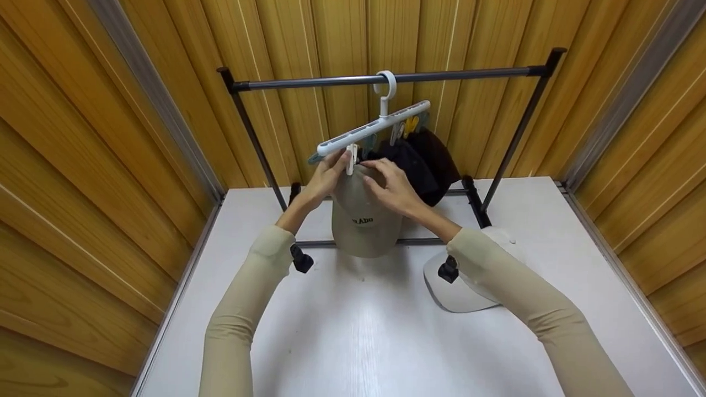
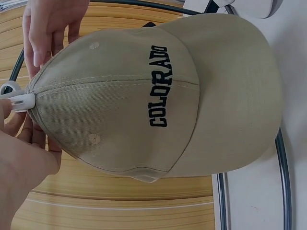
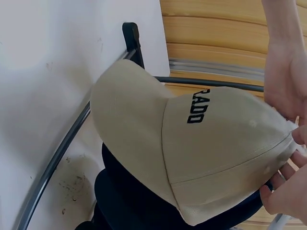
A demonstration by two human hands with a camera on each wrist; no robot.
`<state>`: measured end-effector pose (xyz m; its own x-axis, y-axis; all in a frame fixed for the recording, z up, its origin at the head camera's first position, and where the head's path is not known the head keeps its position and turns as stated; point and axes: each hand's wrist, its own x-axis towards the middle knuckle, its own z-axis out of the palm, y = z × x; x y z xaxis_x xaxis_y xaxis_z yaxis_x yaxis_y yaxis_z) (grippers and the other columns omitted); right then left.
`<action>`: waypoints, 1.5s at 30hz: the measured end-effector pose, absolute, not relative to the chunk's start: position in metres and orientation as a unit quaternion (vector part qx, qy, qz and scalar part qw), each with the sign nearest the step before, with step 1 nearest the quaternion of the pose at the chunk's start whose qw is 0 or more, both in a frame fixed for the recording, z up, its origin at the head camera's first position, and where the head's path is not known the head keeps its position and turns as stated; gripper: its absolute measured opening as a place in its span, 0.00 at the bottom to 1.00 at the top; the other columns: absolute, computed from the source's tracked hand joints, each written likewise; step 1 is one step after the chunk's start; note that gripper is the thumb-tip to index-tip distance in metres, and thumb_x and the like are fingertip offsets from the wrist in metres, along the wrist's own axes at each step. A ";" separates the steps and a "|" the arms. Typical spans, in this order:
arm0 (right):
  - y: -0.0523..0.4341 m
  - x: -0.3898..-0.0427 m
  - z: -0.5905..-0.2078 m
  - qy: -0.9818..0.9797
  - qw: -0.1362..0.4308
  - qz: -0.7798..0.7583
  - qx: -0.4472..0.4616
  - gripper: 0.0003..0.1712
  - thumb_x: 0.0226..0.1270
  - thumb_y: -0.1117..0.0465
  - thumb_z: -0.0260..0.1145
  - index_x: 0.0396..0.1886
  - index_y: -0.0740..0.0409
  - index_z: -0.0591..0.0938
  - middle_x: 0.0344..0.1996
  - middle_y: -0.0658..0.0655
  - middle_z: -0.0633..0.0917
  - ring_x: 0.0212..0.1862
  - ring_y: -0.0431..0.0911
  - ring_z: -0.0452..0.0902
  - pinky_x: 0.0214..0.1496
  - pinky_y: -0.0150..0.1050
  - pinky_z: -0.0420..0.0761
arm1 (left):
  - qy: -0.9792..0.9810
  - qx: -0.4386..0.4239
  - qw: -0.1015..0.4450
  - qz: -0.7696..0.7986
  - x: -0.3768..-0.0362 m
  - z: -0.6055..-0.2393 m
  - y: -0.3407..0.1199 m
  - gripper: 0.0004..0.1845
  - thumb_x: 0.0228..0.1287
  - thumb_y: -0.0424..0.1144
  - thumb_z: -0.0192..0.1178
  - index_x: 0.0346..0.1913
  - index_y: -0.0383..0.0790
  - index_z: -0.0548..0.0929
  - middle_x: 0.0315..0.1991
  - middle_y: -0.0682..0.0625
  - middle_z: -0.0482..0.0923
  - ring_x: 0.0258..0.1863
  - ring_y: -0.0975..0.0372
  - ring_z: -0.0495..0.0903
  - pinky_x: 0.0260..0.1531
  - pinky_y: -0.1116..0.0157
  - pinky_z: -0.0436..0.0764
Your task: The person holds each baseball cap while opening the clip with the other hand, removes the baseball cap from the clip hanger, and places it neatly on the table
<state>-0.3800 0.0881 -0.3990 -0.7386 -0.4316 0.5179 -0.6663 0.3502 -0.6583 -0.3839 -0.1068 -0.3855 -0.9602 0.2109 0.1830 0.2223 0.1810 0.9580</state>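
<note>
Wood-panelled alcove walls (image 1: pixel 83 182), amber planks, closing in on three sides. White flat worktop (image 1: pixel 353 342), bare surface toward the viewer, the widest open room for moving. Black metal garment rack (image 1: pixel 386 79), horizontal rail on two slanted uprights, feet on the worktop; a low crossbar runs behind the hanging cap. White plastic multi-clip hanger (image 1: pixel 375 128), hooked on the rail, tilted down to the left, coloured clips beneath. Dark caps (image 1: pixel 424 160), already hanging from its right part, just behind the work. Beige cotton baseball cap with black embroidered lettering (image 2: pixel 158 96), hanging brim-down under the hanger's left end, its crown edge at a small white clip (image 2: pixel 19 101). White cap (image 1: pixel 458 286), lying on the worktop, partly under the right forearm. Left hand (image 1: pixel 326 175), fingers curled at the clip and the cap's edge, pinching there. Right hand (image 1: pixel 392 186), fingers spread over the crown, steadying the fabric. Handling note: the clip seems best fed a flat, single fold of the seam edge, the cap's weight carried until the clip bites. Clearance: dark caps crowd the right side; the left upright stands near the left hand; room is freest below and forward.
</note>
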 end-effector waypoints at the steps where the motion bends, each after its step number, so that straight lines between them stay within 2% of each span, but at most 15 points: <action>1: 0.089 -0.381 -0.400 -0.814 0.124 0.459 0.333 0.18 0.70 0.61 0.61 0.57 0.62 0.79 0.52 0.61 0.81 0.55 0.50 0.76 0.62 0.45 0.74 | -0.768 -0.139 0.004 -0.625 -0.384 -0.386 -0.106 0.31 0.75 0.55 0.45 0.75 0.47 0.58 0.76 0.49 0.56 0.77 0.56 0.51 0.75 0.51 0.50; 6: 0.089 -0.384 -0.401 -0.822 0.106 0.463 0.315 0.15 0.69 0.59 0.62 0.51 0.62 0.82 0.46 0.60 0.84 0.48 0.47 0.79 0.53 0.42 0.78 | -0.768 -0.124 0.010 -0.628 -0.386 -0.388 -0.104 0.30 0.73 0.55 0.47 0.73 0.47 0.63 0.74 0.48 0.61 0.75 0.56 0.56 0.74 0.51 0.54; 11: 0.086 -0.384 -0.401 -0.822 0.091 0.469 0.310 0.14 0.68 0.57 0.64 0.48 0.61 0.81 0.44 0.58 0.85 0.42 0.44 0.78 0.46 0.37 0.77 | -0.760 -0.127 0.020 -0.637 -0.386 -0.389 -0.106 0.28 0.74 0.54 0.47 0.71 0.46 0.67 0.71 0.46 0.65 0.74 0.55 0.60 0.73 0.52 0.59; 18: 0.083 -0.385 -0.401 -0.812 0.072 0.500 0.293 0.13 0.66 0.58 0.66 0.45 0.62 0.79 0.41 0.58 0.86 0.41 0.43 0.78 0.46 0.35 0.76 | -0.756 -0.111 0.035 -0.644 -0.387 -0.389 -0.106 0.27 0.74 0.51 0.48 0.69 0.42 0.70 0.70 0.45 0.66 0.73 0.54 0.60 0.73 0.53 0.60; 26: 0.083 -0.387 -0.396 -0.821 0.101 0.482 0.289 0.13 0.63 0.57 0.69 0.45 0.58 0.84 0.40 0.55 0.87 0.40 0.42 0.80 0.45 0.34 0.77 | -0.753 -0.090 0.058 -0.649 -0.387 -0.390 -0.104 0.26 0.73 0.50 0.51 0.68 0.41 0.71 0.69 0.45 0.68 0.72 0.54 0.62 0.72 0.53 0.61; 36: 0.084 -0.379 -0.387 -0.832 0.009 0.480 0.277 0.13 0.68 0.57 0.64 0.47 0.59 0.85 0.45 0.57 0.88 0.46 0.44 0.83 0.49 0.38 0.80 | -0.733 -0.082 0.056 -0.673 -0.388 -0.392 -0.103 0.26 0.73 0.50 0.51 0.67 0.40 0.73 0.67 0.44 0.71 0.70 0.56 0.66 0.71 0.55 0.62; 42: 0.085 -0.376 -0.388 -0.834 0.021 0.494 0.246 0.12 0.65 0.59 0.67 0.44 0.60 0.86 0.42 0.58 0.89 0.43 0.43 0.83 0.44 0.32 0.78 | -0.727 -0.072 0.049 -0.682 -0.387 -0.391 -0.100 0.27 0.72 0.50 0.52 0.69 0.42 0.70 0.69 0.45 0.69 0.72 0.56 0.64 0.72 0.55 0.61; 45: 0.086 -0.375 -0.388 -0.837 0.020 0.492 0.238 0.12 0.65 0.59 0.67 0.43 0.61 0.86 0.41 0.58 0.89 0.41 0.42 0.83 0.41 0.29 0.77 | -0.718 -0.064 0.048 -0.692 -0.386 -0.391 -0.097 0.26 0.72 0.50 0.52 0.68 0.42 0.71 0.66 0.45 0.72 0.71 0.57 0.65 0.72 0.57 0.61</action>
